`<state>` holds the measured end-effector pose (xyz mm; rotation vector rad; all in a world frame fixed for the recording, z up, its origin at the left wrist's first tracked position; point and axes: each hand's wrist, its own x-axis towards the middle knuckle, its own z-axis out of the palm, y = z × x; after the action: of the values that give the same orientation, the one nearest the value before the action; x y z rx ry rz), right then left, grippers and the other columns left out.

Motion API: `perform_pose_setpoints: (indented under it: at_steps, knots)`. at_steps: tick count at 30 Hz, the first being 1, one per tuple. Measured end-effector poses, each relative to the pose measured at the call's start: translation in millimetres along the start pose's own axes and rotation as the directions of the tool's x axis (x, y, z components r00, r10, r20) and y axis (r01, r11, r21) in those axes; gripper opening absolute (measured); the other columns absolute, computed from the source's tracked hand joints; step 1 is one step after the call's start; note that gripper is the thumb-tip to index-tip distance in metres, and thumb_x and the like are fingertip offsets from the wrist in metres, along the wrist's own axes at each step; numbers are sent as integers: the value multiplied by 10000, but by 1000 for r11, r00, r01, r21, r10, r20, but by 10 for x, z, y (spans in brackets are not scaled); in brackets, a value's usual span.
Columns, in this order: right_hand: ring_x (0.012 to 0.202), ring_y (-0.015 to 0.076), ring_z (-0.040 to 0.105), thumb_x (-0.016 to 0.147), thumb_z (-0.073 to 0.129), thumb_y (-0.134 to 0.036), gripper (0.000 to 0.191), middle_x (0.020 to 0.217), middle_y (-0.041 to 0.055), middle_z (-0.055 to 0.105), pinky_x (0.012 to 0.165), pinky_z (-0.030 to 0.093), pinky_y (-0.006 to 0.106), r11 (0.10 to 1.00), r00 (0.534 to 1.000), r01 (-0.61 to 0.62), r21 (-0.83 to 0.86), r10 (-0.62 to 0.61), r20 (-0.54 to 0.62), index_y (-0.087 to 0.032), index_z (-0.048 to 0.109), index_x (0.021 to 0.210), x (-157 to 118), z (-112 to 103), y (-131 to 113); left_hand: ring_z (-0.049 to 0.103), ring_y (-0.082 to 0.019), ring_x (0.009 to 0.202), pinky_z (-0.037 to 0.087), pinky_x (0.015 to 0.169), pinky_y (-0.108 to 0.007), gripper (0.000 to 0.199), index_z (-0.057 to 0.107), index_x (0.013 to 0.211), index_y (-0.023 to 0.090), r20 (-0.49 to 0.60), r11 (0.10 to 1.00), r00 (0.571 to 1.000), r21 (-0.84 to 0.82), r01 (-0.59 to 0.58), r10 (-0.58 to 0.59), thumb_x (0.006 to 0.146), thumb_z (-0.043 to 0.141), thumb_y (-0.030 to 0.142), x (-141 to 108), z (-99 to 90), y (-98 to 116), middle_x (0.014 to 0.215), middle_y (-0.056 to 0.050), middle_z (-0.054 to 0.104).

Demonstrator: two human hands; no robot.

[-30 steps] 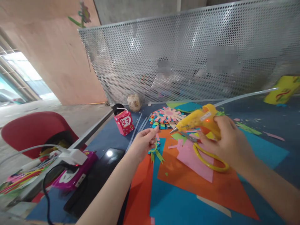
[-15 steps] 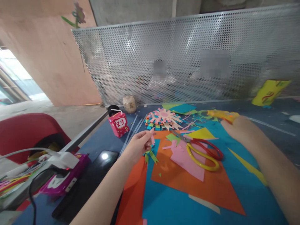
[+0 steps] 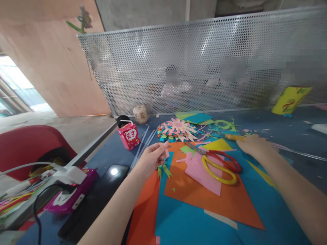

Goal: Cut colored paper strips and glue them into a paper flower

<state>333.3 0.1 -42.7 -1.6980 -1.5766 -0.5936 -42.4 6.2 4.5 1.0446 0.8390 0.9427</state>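
My left hand [image 3: 154,156] is closed in a pinch on a small pink paper strip [image 3: 167,153]. Just below its fingers lies a folded green paper ribbon [image 3: 165,171] with forked ends. My right hand [image 3: 254,145] is wrapped over a yellow hot glue gun [image 3: 233,137], low over the table; the hand hides most of the gun. A clear glue stick [image 3: 304,152] reaches out to the right behind that hand. Between the hands, scissors [image 3: 219,166] with one red and one yellow handle rest on pink paper [image 3: 204,175] and an orange sheet [image 3: 194,197].
Layered paper rosettes [image 3: 177,127] lie beyond my left hand. A pink drink carton [image 3: 129,136], a jar [image 3: 140,114], a phone [image 3: 116,173] and a purple power strip [image 3: 68,197] stand or lie leftward. A perforated metal screen [image 3: 153,68] closes the back, with people behind it.
My right hand has lowered the glue gun and turned over it, so less of the gun shows. My left hand stays in place with the pink strip. The view has shifted slightly.
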Motion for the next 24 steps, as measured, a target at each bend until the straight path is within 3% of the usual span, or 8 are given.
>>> perform_pose_setpoints:
  at_steps: [2,6,8,10,12,15,20,24]
  knots:
    - [684,295,599,800,581,-358,252,670,147,575,547,440,446,1000,999,-21,-11,21,-24,-167,563,637,36,-75,-239,335,-31,445,263,424,-158,430,537,575,137,-2,1000,1000,8,-12,12,526,797,476,-12,16,8,485,51,447]
    - [780,254,623,809,554,-315,137,819,102,635,683,485,441,984,989,131,117,-137,48,-190,610,808,82,-238,-944,348,-33,429,280,443,-171,461,524,538,140,58,999,998,39,-6,4,509,788,517,-37,54,5,458,49,449]
    - [781,159,630,833,540,-298,155,901,40,652,722,514,323,931,950,237,276,-282,133,-227,621,945,48,-342,-1350,362,-35,426,290,458,-179,478,508,517,144,111,998,993,59,22,-28,490,791,528,-45,69,-12,453,38,476]
    - [763,130,619,858,508,-243,226,934,46,650,719,522,294,803,889,184,567,-383,253,-217,601,1063,-21,-441,-1704,394,-44,431,299,475,-190,477,530,538,143,162,994,984,90,55,-69,462,802,527,-53,78,-33,468,16,528]
    - [723,116,605,841,515,-176,247,892,24,650,694,517,274,743,847,120,658,-422,322,-237,609,1061,-94,-509,-1947,417,-52,439,296,488,-197,470,559,576,139,225,987,968,139,85,-115,455,807,519,-63,83,-50,482,4,560]
    - [818,125,610,819,526,-128,210,911,19,660,747,495,264,689,808,66,722,-461,366,-240,647,949,-161,-527,-2076,411,-50,447,264,493,-197,449,562,593,140,295,973,943,210,92,-153,482,801,504,-87,92,-63,476,17,559]
    - [715,110,610,814,528,-141,156,773,-1,667,639,480,217,606,860,26,795,-419,292,-232,652,791,-200,-451,-1974,416,-55,474,268,498,-204,466,569,593,138,310,955,936,285,78,-169,502,769,549,-97,100,-33,492,44,495]
    - [676,120,627,835,520,-234,111,749,9,677,556,481,208,593,854,-230,772,-258,452,-235,630,823,-235,-366,-1830,460,-71,529,329,521,-213,554,646,709,136,196,924,974,381,33,-116,634,579,680,-32,-45,81,633,6,561]
